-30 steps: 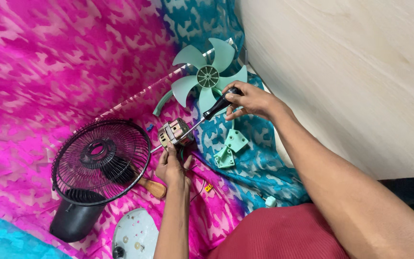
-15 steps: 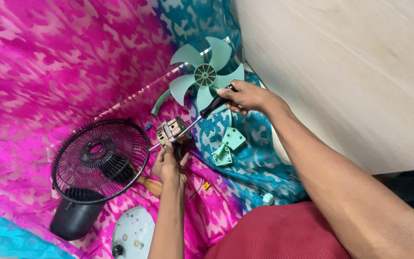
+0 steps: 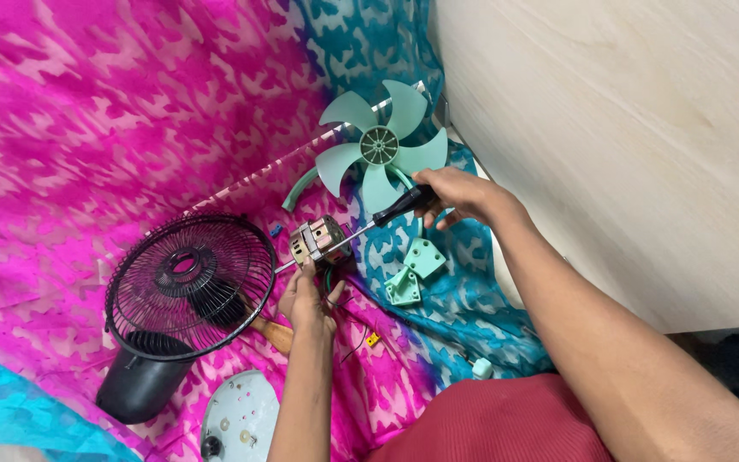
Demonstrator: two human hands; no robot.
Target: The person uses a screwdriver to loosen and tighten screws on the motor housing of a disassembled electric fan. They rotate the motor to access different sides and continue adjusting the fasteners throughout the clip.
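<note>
Grille (image 3: pixel 190 287) of black wire lies at nine o'clock of the motor (image 3: pixel 320 240), over a black housing (image 3: pixel 140 387) on pink cloth (image 3: pixel 87 128). Left hand (image 3: pixel 305 299), grip clamped on the motor from six o'clock, steadies it. At two o'clock of the motor, the right hand (image 3: pixel 455 192) has its grip closed around a screwdriver (image 3: pixel 378 218) whose tip meets the motor. Mint fan blades (image 3: pixel 382 147) lie at twelve o'clock of that hand.

small metal fan motor (image 3: pixel 320 240), upright on pink cloth; black-handled screwdriver (image 3: pixel 378 217) slanted against it
</note>
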